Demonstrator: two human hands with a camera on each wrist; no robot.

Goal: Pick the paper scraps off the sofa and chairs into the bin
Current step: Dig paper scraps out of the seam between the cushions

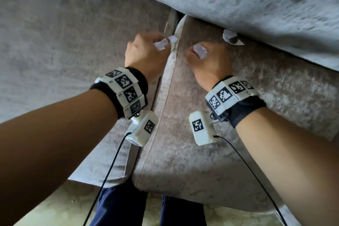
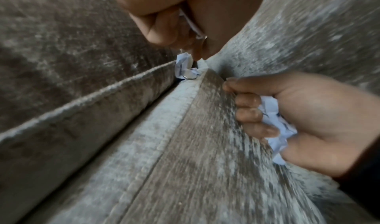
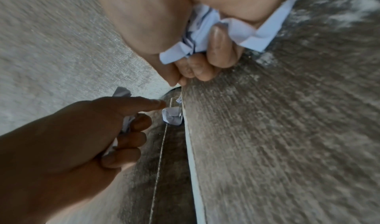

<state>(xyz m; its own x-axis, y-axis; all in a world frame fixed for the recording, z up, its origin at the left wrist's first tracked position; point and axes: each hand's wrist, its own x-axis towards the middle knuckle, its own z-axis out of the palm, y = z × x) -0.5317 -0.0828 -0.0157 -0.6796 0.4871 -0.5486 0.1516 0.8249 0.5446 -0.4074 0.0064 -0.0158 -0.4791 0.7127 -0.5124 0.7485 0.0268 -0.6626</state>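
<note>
paper, a small crumpled white scrap point(image 3: 172, 117), sat wedged in the seam of the grey velvet sofa cushions point(image 1: 201, 143), just beyond the left hand point(image 1: 145, 52), which clutched scraps; the right hand point(image 1: 207, 60) also gripped scraps. light, crushable, likely best pinched at its exposed top.

Grey velvety sofa point(image 1: 201, 161), seat cushions w/ piped seams; pale patterned floor point(image 1: 55, 213) below, daylight.

From the head we look steeply down on both hands over the seam point(image 1: 169, 71) between two sofa cushions. Our wrist cameras sit low and close, each looking along its own hand at that seam and the opposite hand.
</note>
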